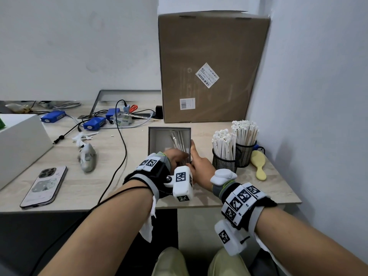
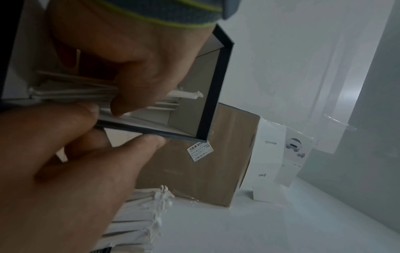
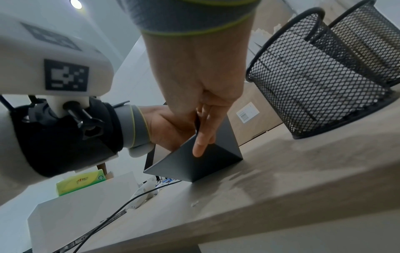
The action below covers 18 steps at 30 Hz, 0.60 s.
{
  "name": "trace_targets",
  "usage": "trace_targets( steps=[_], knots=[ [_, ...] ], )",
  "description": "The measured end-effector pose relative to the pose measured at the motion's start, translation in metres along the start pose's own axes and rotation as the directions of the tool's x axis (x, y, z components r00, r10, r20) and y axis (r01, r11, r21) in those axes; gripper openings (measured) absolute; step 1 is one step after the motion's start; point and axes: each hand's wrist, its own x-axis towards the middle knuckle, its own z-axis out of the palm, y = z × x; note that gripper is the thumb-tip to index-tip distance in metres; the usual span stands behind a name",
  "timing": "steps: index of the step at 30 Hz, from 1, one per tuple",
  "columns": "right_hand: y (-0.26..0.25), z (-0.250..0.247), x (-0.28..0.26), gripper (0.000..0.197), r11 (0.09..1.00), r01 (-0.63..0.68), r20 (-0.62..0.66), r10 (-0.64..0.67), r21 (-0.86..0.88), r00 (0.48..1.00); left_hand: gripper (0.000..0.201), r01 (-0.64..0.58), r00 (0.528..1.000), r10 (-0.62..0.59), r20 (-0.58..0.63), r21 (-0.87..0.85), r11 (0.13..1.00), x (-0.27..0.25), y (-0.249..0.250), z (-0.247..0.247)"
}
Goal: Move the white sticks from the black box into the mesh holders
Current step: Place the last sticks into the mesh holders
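Note:
The black box (image 1: 169, 128) stands open near the table's front edge, with several white sticks (image 1: 178, 140) leaning inside. My left hand (image 1: 178, 156) reaches into it. In the left wrist view its curled fingers (image 2: 138, 80) grip a bundle of the sticks (image 2: 71, 93). My right hand (image 1: 196, 160) pinches the box's right wall, with the thumb inside the rim (image 2: 214, 85) and the fingers (image 3: 201, 137) flat on the outer face (image 3: 205, 162). Two black mesh holders (image 1: 224, 162) (image 1: 245, 156) stand right of the box, each packed with white sticks (image 1: 224, 144).
A tall cardboard carton (image 1: 209, 66) stands behind the box against the right wall. A yellow hairbrush (image 1: 257, 164) lies beside the holders. To the left are a black cable (image 1: 121, 146), a phone (image 1: 44, 186), a crumpled grey object (image 1: 87, 158) and a white box (image 1: 20, 142).

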Motion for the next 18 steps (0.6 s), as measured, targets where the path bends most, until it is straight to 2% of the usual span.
trace_targets(
  steps=[1,2,3,5,8,14,18],
  knots=[
    [0.0,0.0,0.0,0.077,1.0,-0.003,0.001,0.003,-0.002,1.0,0.013,0.069,0.998,-0.07,-0.003,-0.135,0.988,-0.004,0.001,0.001],
    [-0.001,0.0,0.001,0.077,1.0,-0.006,0.002,0.006,-0.003,1.0,0.01,0.033,0.998,-0.037,-0.052,-0.085,0.996,-0.007,0.0,0.003],
    [-0.001,0.001,0.001,0.078,1.0,-0.01,0.001,0.01,-0.004,1.0,0.02,0.027,0.996,-0.034,-0.087,-0.076,0.997,-0.004,-0.002,0.003],
    [0.0,0.001,0.002,0.078,1.0,-0.017,-0.008,0.017,-0.011,1.0,0.029,0.077,0.994,-0.08,-0.07,-0.053,0.996,-0.002,-0.003,0.007],
    [-0.001,0.001,0.004,0.079,0.999,-0.029,-0.026,0.028,-0.021,0.999,0.028,0.072,0.994,-0.078,-0.072,-0.084,0.994,-0.007,-0.001,0.007],
    [-0.004,0.001,0.003,0.077,0.998,-0.051,-0.049,0.049,-0.027,0.998,0.027,0.019,0.998,-0.026,-0.05,-0.142,0.99,-0.012,-0.003,-0.002],
    [-0.007,0.003,0.002,0.077,0.998,-0.061,-0.052,0.06,-0.016,0.997,0.028,0.004,0.997,-0.017,-0.08,-0.16,0.987,-0.019,-0.003,-0.018]
  ],
)
